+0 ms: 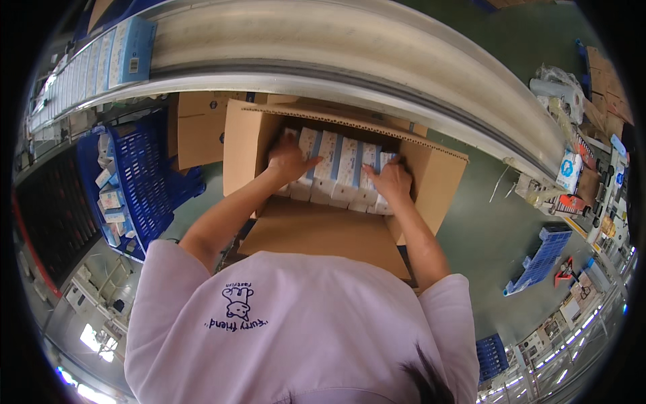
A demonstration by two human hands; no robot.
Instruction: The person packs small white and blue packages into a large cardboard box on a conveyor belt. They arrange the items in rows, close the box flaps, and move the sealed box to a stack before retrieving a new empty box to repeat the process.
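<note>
An open cardboard carton stands in front of me, its flaps folded out. Inside it, a row of narrow white and light-blue boxes stands side by side. My left hand grips the row's left end, its thumb lying over the boxes. At the other end my right hand does the same, fingers bent down by the carton's right wall. Both hands squeeze the row between them; the fingertips on the outer sides are partly hidden.
A conveyor curves behind the carton, with similar blue-and-white boxes lined up at its left. A blue basket of small boxes stands left. Another carton is behind it. A blue pallet lies on the floor at right.
</note>
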